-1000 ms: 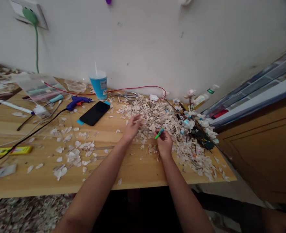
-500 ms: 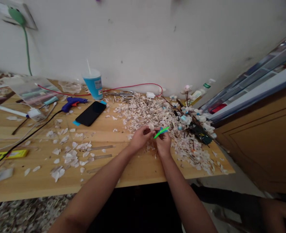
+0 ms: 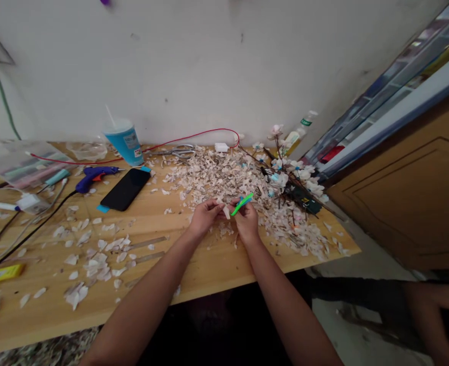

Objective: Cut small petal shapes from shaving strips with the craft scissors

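My left hand (image 3: 203, 217) is closed, its fingertips pinching a pale petal-like flake (image 3: 226, 210) just above the table. My right hand (image 3: 248, 223) is wrapped round a slim bright green and blue tool (image 3: 242, 204), whose exact kind I cannot make out. Its thumb and fingers are close to the flake, and whether they touch it is unclear. Behind and beside both hands spreads a heap of similar pale flakes (image 3: 216, 175). To the right of the heap lie branches with white flowers (image 3: 281, 179).
On the left of the wooden table (image 3: 209, 269) are a phone (image 3: 125, 189), a blue glue gun (image 3: 94, 177) with a black cord, a blue cup (image 3: 124, 145) and loose flakes. Scissors (image 3: 184, 151) and a bottle (image 3: 300, 133) stand along the wall side. Another person's arm (image 3: 433, 310) shows at lower right.
The view has turned slightly right, so things sit further left. The pale flake now shows clearly between my hands, which stay close together. The green tool remains in my right hand.
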A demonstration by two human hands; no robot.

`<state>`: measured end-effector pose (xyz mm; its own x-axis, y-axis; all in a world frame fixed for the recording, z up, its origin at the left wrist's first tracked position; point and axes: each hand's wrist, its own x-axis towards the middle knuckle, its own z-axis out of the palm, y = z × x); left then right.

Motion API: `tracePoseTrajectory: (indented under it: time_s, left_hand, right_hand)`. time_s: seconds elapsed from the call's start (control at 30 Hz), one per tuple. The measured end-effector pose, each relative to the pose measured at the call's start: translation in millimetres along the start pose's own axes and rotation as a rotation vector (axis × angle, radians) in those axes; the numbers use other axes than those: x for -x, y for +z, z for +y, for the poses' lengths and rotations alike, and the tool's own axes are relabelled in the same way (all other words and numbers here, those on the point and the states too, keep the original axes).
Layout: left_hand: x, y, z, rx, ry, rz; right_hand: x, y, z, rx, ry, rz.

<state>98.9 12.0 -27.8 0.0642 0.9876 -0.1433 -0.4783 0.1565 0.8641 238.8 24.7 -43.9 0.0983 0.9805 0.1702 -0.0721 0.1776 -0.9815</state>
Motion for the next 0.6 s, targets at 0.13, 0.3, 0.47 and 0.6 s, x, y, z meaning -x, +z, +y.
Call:
tracePoseTrajectory:
  time_s: [0.13,0.3,0.47,0.6]
  left_hand:
    - [-1,-0.9,0,-0.010,0.045,0.053]
    - [-2,-3.2,0,-0.004,0.093,0.119]
    - [-3,-6.6,2,0.020,0.144,0.179]
    - [-2,-5.9,2,0.052,0.083,0.179]
  right_hand:
    - [-2,0,-4,0.015,-0.001,0.010]
    - [-1,2,-10,-0.003,-0.004,-0.056]
    - [2,6,-12,0.001,0.013,-0.140]
    - [2,8,-8,-0.011,0.035,-0.115]
